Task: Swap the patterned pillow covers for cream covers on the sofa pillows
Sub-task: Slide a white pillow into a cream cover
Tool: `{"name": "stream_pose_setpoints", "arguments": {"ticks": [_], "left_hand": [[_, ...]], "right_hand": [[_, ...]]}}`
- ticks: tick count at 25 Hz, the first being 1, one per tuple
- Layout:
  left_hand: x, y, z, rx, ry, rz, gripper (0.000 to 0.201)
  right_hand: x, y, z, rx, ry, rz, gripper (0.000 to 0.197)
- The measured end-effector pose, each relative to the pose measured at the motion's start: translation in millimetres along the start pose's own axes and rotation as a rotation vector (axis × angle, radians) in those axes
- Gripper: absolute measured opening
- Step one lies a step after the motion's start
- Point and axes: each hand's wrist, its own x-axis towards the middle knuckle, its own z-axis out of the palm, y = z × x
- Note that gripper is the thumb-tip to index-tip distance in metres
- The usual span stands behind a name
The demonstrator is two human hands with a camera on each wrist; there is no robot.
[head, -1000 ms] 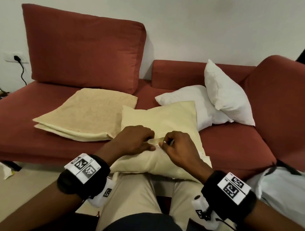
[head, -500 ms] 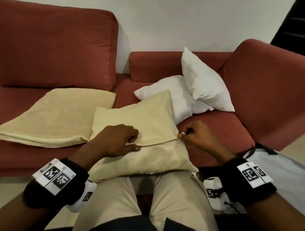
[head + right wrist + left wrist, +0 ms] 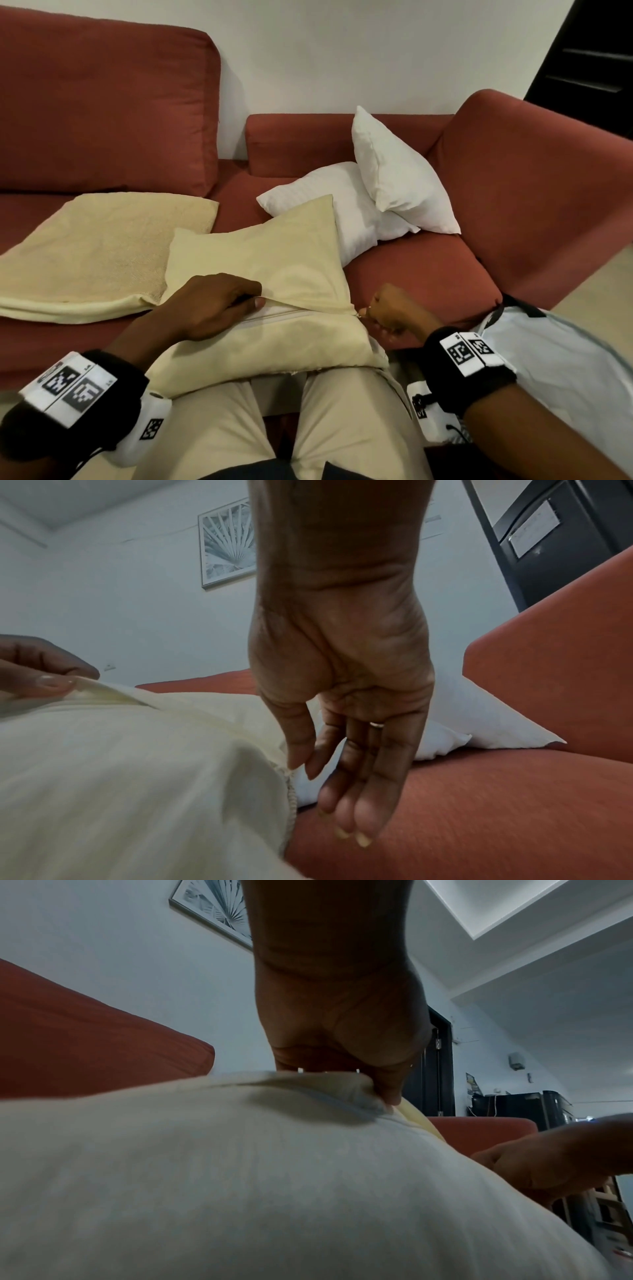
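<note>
A pillow in a cream cover (image 3: 274, 253) lies across my knees and the sofa's front edge. Its white zip (image 3: 291, 313) runs under a flap along the near side. My left hand (image 3: 250, 298) grips a fold of that flap, fingers curled over it and thumb beneath, as the left wrist view shows the left hand (image 3: 387, 1096). My right hand (image 3: 364, 311) sits at the pillow's right end. There its thumb and forefinger pinch the zip pull at the cover's edge, while the other fingers (image 3: 346, 818) hang straight.
Folded cream covers (image 3: 102, 246) lie on the red sofa seat (image 3: 411, 270) to the left. Two bare white pillows (image 3: 342, 205) (image 3: 400, 178) lean in the back right corner. A white bag (image 3: 548, 359) sits by my right wrist, below the sofa arm (image 3: 531, 192).
My right hand has travelled right along the zip, from the pillow's middle to its right end. The left hand has kept its hold on the flap. The head view swung right.
</note>
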Motion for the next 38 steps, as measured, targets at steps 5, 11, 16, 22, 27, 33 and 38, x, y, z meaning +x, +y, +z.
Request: {"name": "stream_pose_setpoints", "arguments": {"ticks": [5, 11, 16, 22, 27, 33, 38], "left_hand": [[-6, -2, -11, -0.048, 0.143, -0.036, 0.046], [-3, -20, -53, -0.162, 0.398, -0.2, 0.031], [3, -39, -153, -0.209, 0.267, -0.344, 0.042], [-30, -65, -191, -0.38, 0.132, -0.36, 0.087], [-7, -129, -171, 0.005, 0.414, -0.54, 0.12], [66, -180, -67, 0.052, -0.049, -0.523, 0.111], [105, -176, 18, -0.227, -0.306, -0.553, 0.149]], "right_hand": [[-21, -19, 2, 0.292, -0.042, -0.173, 0.047], [-58, -72, -13, 0.766, -0.175, -0.313, 0.027], [-56, -144, -51, 1.198, -0.132, -0.444, 0.019], [-64, -257, -87, 1.482, -0.161, -0.616, 0.019], [-37, -356, -122, 1.525, -0.039, -0.651, 0.025], [94, -323, -65, -0.216, 0.117, -0.666, 0.09], [159, -224, -20, -0.526, -0.007, -0.612, 0.121]]}}
